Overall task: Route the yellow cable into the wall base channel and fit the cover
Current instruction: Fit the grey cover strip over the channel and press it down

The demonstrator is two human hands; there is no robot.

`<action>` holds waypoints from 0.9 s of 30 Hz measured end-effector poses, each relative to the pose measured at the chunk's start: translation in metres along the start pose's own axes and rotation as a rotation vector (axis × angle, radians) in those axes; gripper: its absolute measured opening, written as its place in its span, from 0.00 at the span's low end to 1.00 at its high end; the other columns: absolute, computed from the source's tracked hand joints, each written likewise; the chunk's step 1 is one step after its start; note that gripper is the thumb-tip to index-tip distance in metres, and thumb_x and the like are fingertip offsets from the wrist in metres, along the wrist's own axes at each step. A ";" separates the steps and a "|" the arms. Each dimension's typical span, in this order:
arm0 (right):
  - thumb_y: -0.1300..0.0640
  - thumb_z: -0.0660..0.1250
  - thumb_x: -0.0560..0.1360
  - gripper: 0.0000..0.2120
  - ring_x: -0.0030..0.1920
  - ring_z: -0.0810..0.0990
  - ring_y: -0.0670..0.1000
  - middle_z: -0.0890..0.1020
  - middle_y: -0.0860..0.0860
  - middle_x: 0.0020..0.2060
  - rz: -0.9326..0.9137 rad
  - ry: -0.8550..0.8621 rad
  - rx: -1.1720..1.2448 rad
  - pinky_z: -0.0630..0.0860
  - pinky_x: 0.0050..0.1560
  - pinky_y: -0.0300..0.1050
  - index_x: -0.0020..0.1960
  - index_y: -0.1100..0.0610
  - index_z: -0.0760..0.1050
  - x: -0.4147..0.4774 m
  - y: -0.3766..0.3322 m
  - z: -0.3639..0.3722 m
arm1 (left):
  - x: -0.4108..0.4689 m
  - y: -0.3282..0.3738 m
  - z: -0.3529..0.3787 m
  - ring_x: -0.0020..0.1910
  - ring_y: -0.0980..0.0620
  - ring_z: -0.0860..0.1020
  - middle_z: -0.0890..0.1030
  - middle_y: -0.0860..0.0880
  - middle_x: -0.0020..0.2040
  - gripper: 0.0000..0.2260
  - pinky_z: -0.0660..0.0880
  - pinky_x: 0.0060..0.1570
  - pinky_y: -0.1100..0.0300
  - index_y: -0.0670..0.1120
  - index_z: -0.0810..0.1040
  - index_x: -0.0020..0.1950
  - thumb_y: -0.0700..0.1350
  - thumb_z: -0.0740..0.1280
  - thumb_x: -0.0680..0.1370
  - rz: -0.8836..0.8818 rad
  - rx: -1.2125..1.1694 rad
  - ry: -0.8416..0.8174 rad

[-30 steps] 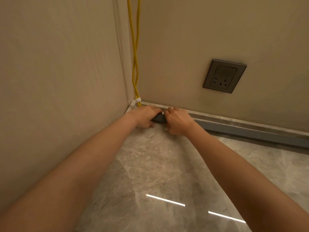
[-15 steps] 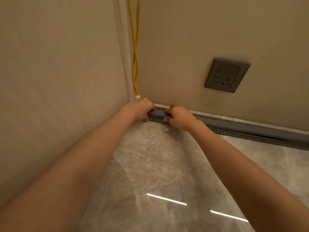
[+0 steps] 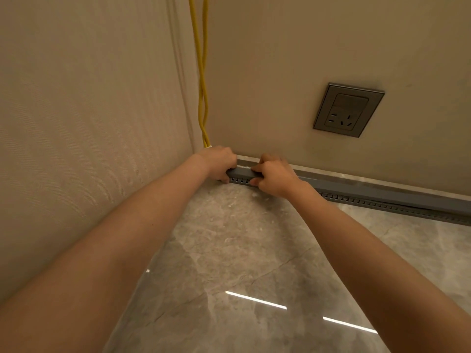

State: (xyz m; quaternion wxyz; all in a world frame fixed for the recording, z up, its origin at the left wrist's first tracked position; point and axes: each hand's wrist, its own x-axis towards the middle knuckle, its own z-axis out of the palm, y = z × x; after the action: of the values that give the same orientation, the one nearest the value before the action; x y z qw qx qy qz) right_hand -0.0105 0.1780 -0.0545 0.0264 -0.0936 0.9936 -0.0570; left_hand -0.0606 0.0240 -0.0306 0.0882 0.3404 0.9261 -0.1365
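Observation:
Two strands of yellow cable hang down the room corner and vanish behind my left hand. A long grey channel cover runs along the foot of the back wall, with a row of small slots on its lower edge. My left hand grips the cover's left end at the corner, fingers curled over the top. A short way to the right, my right hand grips the same cover, with its fingers curled over the front. The cable inside the channel is hidden.
A grey wall socket sits on the back wall above the channel at the right. A pale stone skirting strip shows above the cover. The glossy marble floor reflects two light bars. The textured side wall stands close on the left.
The cover has tipped up against the wall base, so its slotted lower edge now shows. Both hands shifted slightly up and toward the corner while gripping it.

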 end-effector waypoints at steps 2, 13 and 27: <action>0.52 0.63 0.77 0.15 0.57 0.72 0.59 0.74 0.58 0.54 -0.001 0.023 0.035 0.64 0.47 0.44 0.59 0.59 0.77 -0.002 0.000 0.005 | -0.001 -0.001 0.002 0.52 0.44 0.78 0.79 0.42 0.54 0.13 0.75 0.48 0.54 0.43 0.78 0.58 0.47 0.65 0.76 0.016 0.048 0.010; 0.51 0.67 0.75 0.16 0.51 0.75 0.51 0.81 0.55 0.52 0.262 -0.120 0.649 0.69 0.50 0.41 0.58 0.59 0.80 0.008 -0.001 -0.006 | -0.009 0.010 0.006 0.57 0.42 0.78 0.78 0.41 0.58 0.13 0.75 0.51 0.51 0.40 0.74 0.61 0.45 0.60 0.80 0.008 0.167 0.013; 0.56 0.65 0.77 0.07 0.51 0.71 0.55 0.73 0.59 0.52 0.359 -0.396 0.256 0.65 0.49 0.43 0.44 0.59 0.71 0.036 -0.007 -0.034 | 0.027 -0.005 -0.022 0.49 0.47 0.77 0.80 0.46 0.51 0.14 0.73 0.51 0.56 0.41 0.81 0.57 0.45 0.71 0.74 -0.048 -0.217 -0.178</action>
State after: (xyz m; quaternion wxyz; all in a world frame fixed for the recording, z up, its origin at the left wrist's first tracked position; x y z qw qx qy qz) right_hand -0.0471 0.1682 -0.0213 0.2411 0.0785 0.9545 -0.1567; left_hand -0.0855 0.0437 -0.0157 0.2032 0.2931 0.9318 -0.0672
